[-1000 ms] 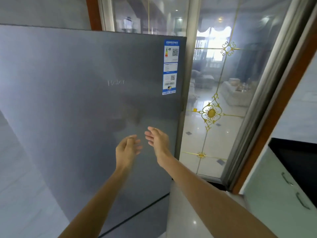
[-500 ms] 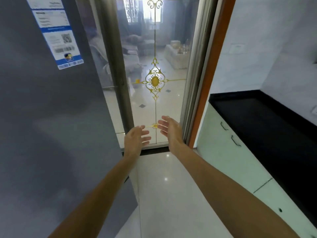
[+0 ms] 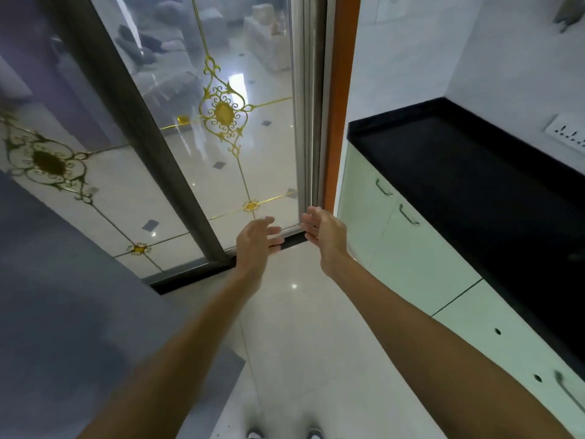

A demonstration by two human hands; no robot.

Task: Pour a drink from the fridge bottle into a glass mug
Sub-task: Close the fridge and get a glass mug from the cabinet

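Note:
The grey fridge (image 3: 69, 312) fills the lower left of the head view, its door shut. My left hand (image 3: 256, 242) and my right hand (image 3: 326, 231) are stretched out in front of me, palms facing each other, fingers relaxed, holding nothing. Both hover over the floor near the glass door's threshold, to the right of the fridge. No bottle and no glass mug are in view.
A sliding glass door (image 3: 221, 147) with gold ornaments stands ahead, with an orange-brown frame (image 3: 340, 99) on its right. A black countertop (image 3: 474, 185) over pale green cabinets (image 3: 408, 248) runs along the right. A wall socket (image 3: 569, 133) sits above it. White tiled floor (image 3: 300, 343) lies below.
The view has swung right and down, away from the fridge front toward the glass door and the counter. Both hands stay outstretched and hold nothing.

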